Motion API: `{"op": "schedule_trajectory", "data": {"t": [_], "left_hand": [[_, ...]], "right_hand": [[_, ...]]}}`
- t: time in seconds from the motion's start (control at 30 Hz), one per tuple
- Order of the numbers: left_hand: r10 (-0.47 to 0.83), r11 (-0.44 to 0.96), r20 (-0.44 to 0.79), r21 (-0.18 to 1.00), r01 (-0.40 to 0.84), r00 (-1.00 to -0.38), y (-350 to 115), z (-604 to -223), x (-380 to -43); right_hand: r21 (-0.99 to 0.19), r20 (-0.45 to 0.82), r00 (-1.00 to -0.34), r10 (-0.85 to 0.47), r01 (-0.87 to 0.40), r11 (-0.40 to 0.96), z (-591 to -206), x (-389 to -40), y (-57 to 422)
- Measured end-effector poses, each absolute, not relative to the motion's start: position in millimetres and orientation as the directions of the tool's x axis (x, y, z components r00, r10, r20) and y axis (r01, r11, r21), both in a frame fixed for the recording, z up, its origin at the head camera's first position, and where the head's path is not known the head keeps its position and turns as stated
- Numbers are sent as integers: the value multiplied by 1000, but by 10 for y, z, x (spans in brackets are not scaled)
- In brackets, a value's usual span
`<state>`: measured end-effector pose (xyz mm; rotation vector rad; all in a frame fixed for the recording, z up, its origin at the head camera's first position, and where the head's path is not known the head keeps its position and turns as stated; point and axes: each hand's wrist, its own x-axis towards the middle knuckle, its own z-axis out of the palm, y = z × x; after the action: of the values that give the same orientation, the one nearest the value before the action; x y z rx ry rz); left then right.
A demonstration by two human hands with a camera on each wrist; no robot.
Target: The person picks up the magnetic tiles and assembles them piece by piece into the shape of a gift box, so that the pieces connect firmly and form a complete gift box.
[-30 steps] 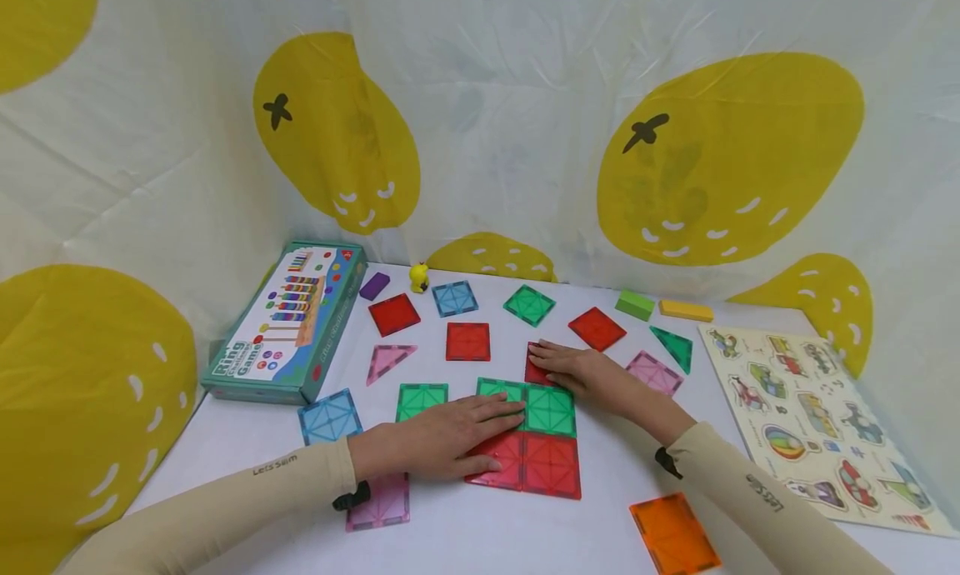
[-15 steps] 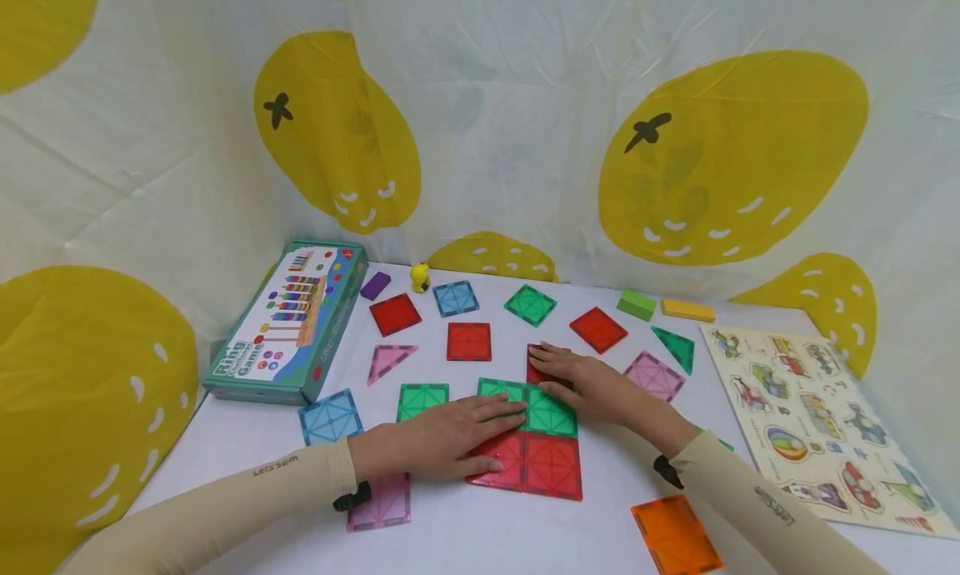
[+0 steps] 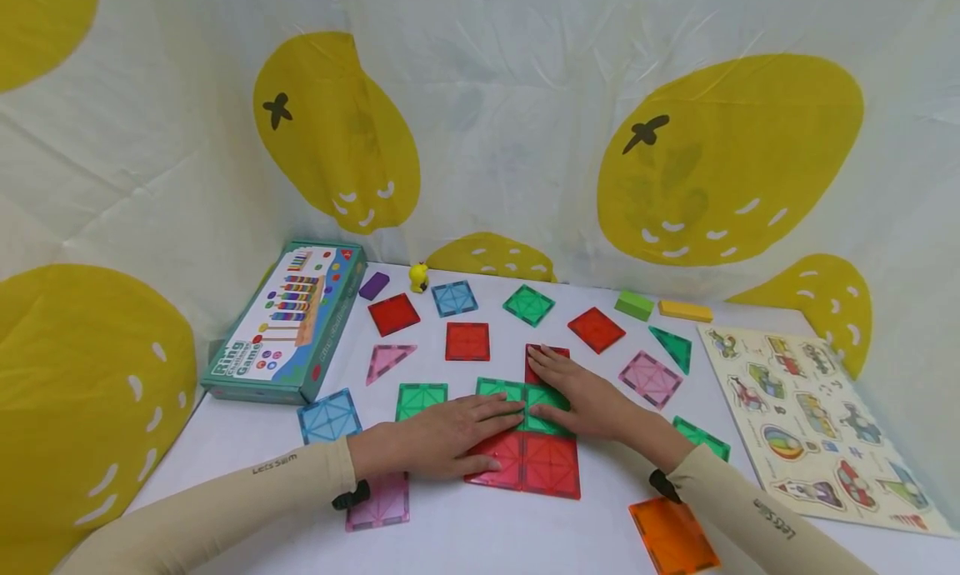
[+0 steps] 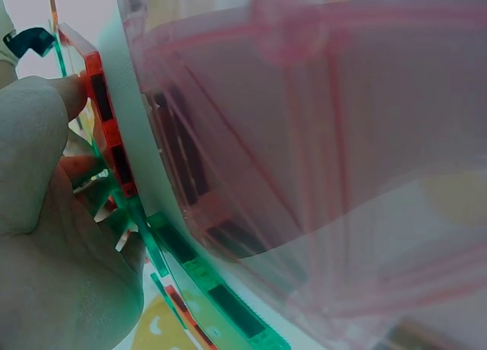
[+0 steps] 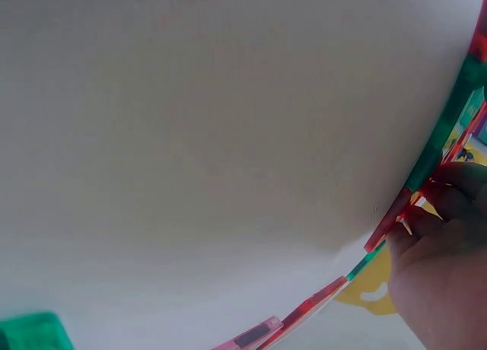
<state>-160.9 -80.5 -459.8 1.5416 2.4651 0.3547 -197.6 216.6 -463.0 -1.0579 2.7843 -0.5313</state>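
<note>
In the head view, translucent square magnetic tiles lie flat in a joined block: a left green tile, a right green tile, a left red tile and a right red tile. Another red tile adjoins the far edge of the right green one. My left hand rests with extended fingers over the left part of the block. My right hand lays its fingers on the far red tile, its thumb on the right green tile. The left wrist view shows left fingers against green and red tiles.
A green Ring Game box stands at the left, and a wooden picture puzzle board lies at the right. Loose tiles surround the block, including an orange square and a blue square. A yellow duck figure stands at the back.
My right hand has slid slightly nearer across the tiles, its thumb now lower on the right green tile. A green tile beside the right forearm has come into view. My left hand stays put.
</note>
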Motion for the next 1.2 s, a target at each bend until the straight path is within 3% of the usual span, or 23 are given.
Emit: {"op": "schedule_trajectory", "data": {"t": [0.33,0.67,0.87,1.2], "left_hand": [[895,430,-45,357,829,-445,-819,-4568,-1676],[784,593,12,282,754,-621,-897,-4380,-1965],[695,697,-19,265,667,-719,-951,-4395,-2238],[655,739,-126,316,596,-745,-958,-4448,-2378]], "right_hand": [[-365,24,-751,-660,-621,694,-4652,-1938,2159],[-357,11,-762,-648,-608,709,-4681,-1943,2165],[-363,-7,-771,-636,-591,720,-4670,-1932,2161],[-349,-6,-771,-637,-595,724,-4683,-1917,2174]]}}
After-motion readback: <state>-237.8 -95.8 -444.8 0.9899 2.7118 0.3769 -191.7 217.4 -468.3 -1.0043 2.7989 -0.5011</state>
